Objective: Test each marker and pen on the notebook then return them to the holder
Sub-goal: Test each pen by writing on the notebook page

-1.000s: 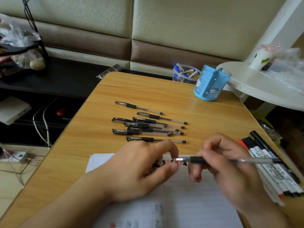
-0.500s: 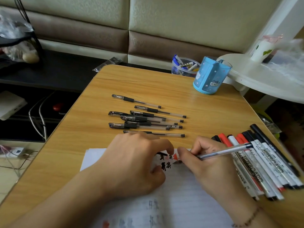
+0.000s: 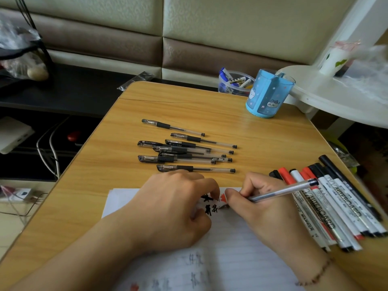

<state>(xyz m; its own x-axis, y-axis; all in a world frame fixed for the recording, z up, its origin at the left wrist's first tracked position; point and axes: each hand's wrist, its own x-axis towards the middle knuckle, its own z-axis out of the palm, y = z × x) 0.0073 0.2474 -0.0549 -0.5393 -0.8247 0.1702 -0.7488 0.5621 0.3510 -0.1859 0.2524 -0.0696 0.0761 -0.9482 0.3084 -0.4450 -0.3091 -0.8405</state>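
Observation:
My right hand (image 3: 268, 208) grips a clear gel pen (image 3: 281, 191) with its tip down on the white lined notebook (image 3: 231, 248), beside black and red test marks. My left hand (image 3: 176, 208) rests curled on the page left of the marks; whether it holds the pen cap is hidden. Several capped black gel pens (image 3: 189, 152) lie in a loose row on the wooden table (image 3: 105, 185). Several whiteboard markers (image 3: 336, 204) with red and black caps lie side by side at the right. The blue pen holder (image 3: 266, 95) stands at the far right of the table.
A clear tub of small items (image 3: 233, 82) sits behind the holder. A white round side table (image 3: 336, 97) overlaps the far right corner. A dark shelf with cables (image 3: 48, 148) is to the left, and a padded wall panel lies beyond.
My right hand turned the pen from level to slanted and brought its tip down onto the page. My left hand stayed on the paper. The view tilted down, showing more markers.

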